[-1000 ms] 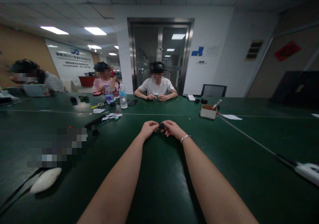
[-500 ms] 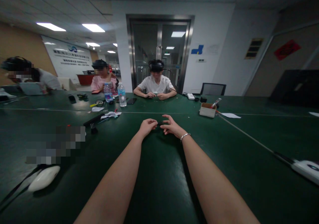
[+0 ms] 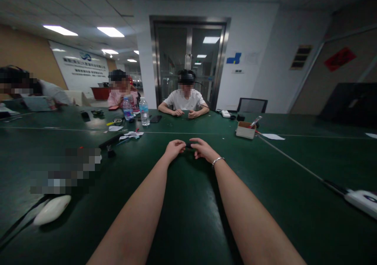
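In the head view, a small black object (image 3: 188,145) is held just above or on the green table (image 3: 188,202); its exact kind is too small to make out. My left hand (image 3: 174,151) pinches its left end between thumb and fingertips. From the other side, my right hand (image 3: 205,151), below a silver bracelet (image 3: 218,161), has its fingertips closed around the right end. Part of the object is hidden behind the fingers of both hands.
A small open box (image 3: 245,131) with a pen-like item stands right of my hands. Two water bottles (image 3: 144,112) are at the back left. A white mouse-shaped thing (image 3: 53,210) lies near left, a white power strip (image 3: 362,203) at right. Across sits a person (image 3: 184,100).
My right hand's raised, spread fingers have come down and drawn in onto the black object. My left hand keeps its pinch in nearly the same place.
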Demonstrator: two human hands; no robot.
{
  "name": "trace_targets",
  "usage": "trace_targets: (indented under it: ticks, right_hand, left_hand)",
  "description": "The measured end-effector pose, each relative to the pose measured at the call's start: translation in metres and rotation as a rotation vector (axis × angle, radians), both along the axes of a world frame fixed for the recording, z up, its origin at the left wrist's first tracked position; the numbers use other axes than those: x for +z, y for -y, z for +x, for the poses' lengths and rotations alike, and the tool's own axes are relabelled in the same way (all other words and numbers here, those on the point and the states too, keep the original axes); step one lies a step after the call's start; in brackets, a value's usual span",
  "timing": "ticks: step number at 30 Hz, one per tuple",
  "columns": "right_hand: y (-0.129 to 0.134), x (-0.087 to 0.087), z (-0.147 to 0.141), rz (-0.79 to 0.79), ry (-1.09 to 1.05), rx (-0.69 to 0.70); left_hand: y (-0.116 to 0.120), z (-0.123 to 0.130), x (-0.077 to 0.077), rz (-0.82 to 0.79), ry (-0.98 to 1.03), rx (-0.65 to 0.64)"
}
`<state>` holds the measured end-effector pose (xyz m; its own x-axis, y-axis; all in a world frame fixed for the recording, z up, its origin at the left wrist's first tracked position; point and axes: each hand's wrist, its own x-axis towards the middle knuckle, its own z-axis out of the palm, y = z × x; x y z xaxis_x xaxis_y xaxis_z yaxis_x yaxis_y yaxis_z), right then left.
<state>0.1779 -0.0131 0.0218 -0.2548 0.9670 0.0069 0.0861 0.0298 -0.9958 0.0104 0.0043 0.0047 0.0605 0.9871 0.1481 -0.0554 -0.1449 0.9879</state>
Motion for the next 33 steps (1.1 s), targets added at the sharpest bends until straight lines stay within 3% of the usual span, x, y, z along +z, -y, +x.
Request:
trace_targets:
  ticks: [23, 33]
  right_hand:
    - [-0.006, -0.006, 0.002, -0.025, -0.019, 0.001]
    - [-0.010, -0.011, 0.004, 0.010, 0.000, 0.070]
  left_hand:
    - [-0.002, 0.000, -0.003, 0.014, -0.031, -0.022]
    - [-0.006, -0.001, -0.008, 0.053, -0.178, -0.078]
